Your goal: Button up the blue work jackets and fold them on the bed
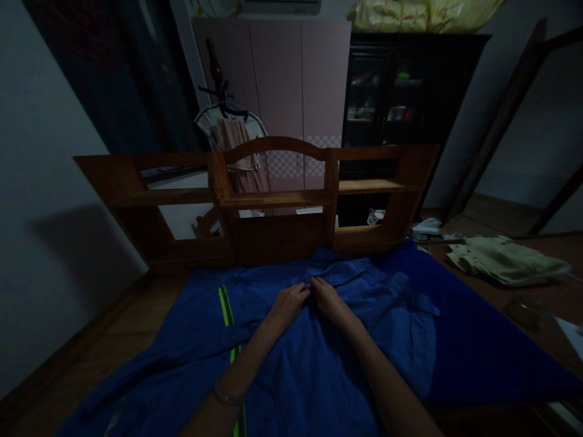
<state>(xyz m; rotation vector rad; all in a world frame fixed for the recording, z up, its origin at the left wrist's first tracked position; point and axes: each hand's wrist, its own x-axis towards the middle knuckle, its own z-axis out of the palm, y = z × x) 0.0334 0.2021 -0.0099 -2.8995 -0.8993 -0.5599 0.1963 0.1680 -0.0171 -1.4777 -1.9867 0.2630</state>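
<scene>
A blue work jacket [282, 364] with a yellow-green reflective stripe lies spread and wrinkled in front of me. My left hand [290, 302] and my right hand [325, 297] meet near its upper middle, fingertips almost touching. Both sets of fingers are bent and pinch the cloth between them. Whatever small part they grip is hidden under the fingers. Folds run down from that spot towards me, and a bracelet circles my left wrist.
A darker blue cloth [473, 340] covers the surface to the right. Beyond the jacket stands a wooden headboard with shelves [273, 199]. Folded pale green cloth [505, 260] and a glass dish [526, 309] sit at the right. A white wall [50, 152] rises on the left.
</scene>
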